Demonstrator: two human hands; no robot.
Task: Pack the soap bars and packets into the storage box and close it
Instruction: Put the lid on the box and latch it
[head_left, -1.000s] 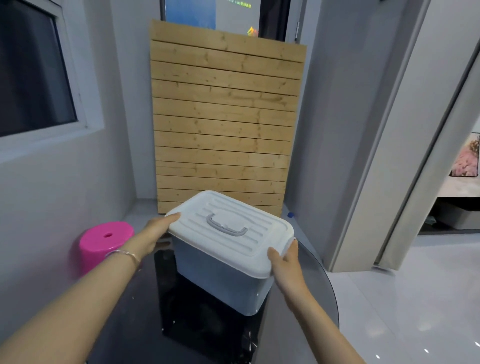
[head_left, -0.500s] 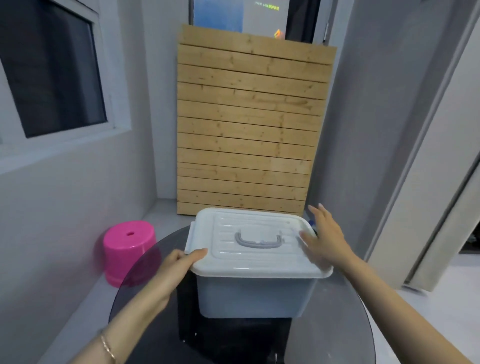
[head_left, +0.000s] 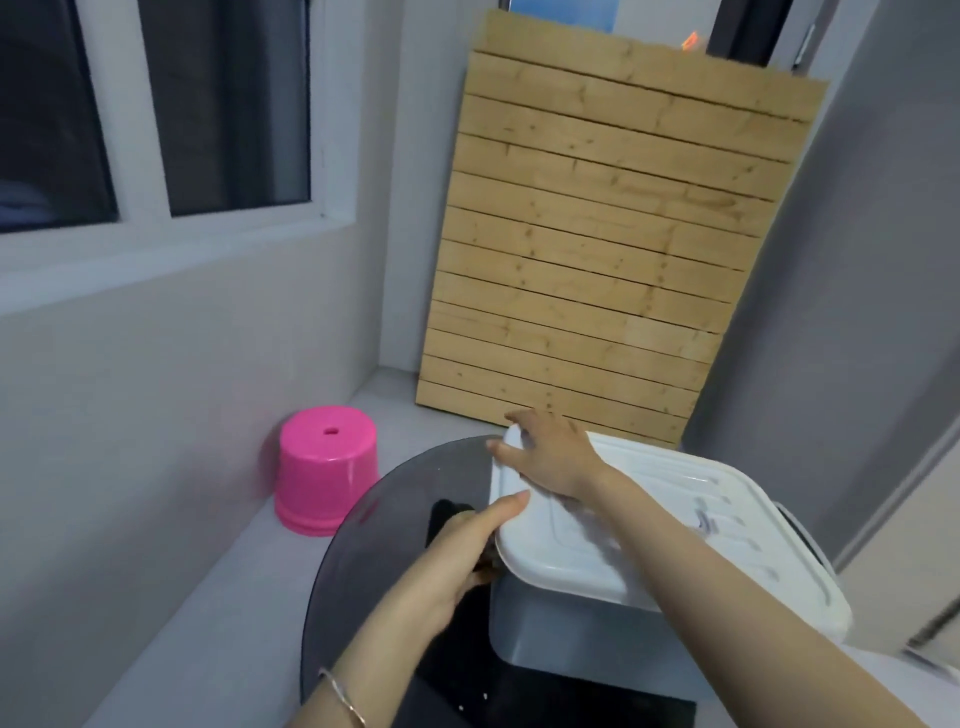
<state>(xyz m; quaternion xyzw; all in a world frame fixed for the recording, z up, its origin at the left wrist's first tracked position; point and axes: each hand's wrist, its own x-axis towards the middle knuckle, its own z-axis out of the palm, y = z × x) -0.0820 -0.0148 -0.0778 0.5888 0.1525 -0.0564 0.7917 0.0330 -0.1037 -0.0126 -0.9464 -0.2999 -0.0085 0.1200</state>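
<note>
A pale grey storage box (head_left: 566, 636) stands on a round dark glass table (head_left: 363, 525). Its white lid (head_left: 670, 525) with a grey handle lies on top of it. My left hand (head_left: 457, 556) grips the lid's near left edge, thumb on top and fingers under the rim. My right hand (head_left: 550, 457) reaches across and presses flat on the lid's far left corner. No soap bars or packets show; the box's inside is hidden by the lid.
A pink plastic stool (head_left: 327, 467) stands on the floor left of the table, by the wall under the window. A slatted wooden panel (head_left: 597, 249) leans against the far wall behind the box. A grey wall and doorframe rise at the right.
The view has swung to the left. My right hand has moved from the lid's right side across to its far left corner. My left hand stays on the lid's left edge.
</note>
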